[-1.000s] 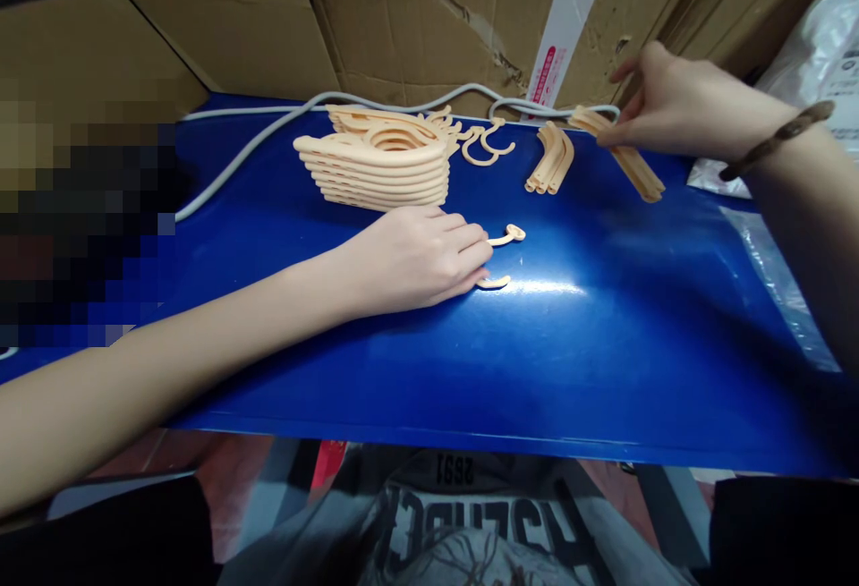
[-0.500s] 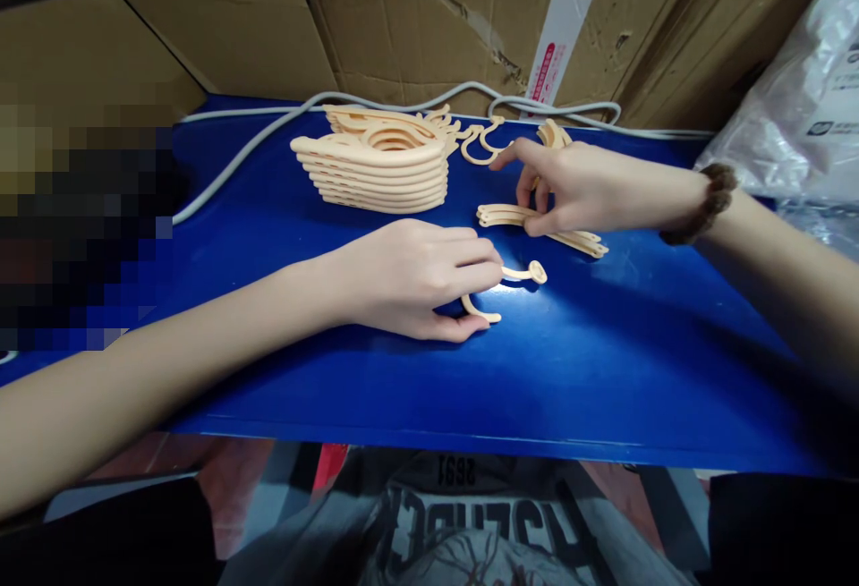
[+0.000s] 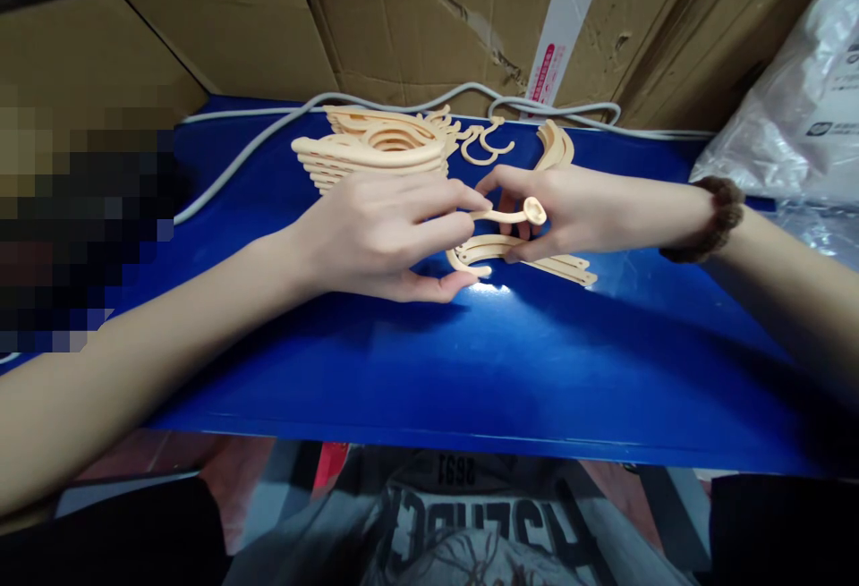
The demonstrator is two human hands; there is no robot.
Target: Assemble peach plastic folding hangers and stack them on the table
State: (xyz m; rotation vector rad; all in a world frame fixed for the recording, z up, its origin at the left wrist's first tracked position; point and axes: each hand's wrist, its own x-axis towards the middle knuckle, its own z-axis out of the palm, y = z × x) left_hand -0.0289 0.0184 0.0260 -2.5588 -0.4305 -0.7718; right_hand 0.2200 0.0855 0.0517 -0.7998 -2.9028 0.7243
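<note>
One hook (image 3: 503, 216), likely light and stiff, should handle well by its curve: left fingers (image 3: 446, 231) grip it; right fingers (image 3: 533, 248) pinch bars (image 3: 570, 275).

"What do your hands hold?"

"My left hand (image 3: 386, 233) grips a cream hook (image 3: 534, 211); my right hand (image 3: 560, 208) holds curved strips (image 3: 554, 269) near it."

"And behind?"

"A layered cream stack (image 3: 376, 158), loose hooks (image 3: 478, 162) beside it, on the blue table (image 3: 403, 371)."
</note>
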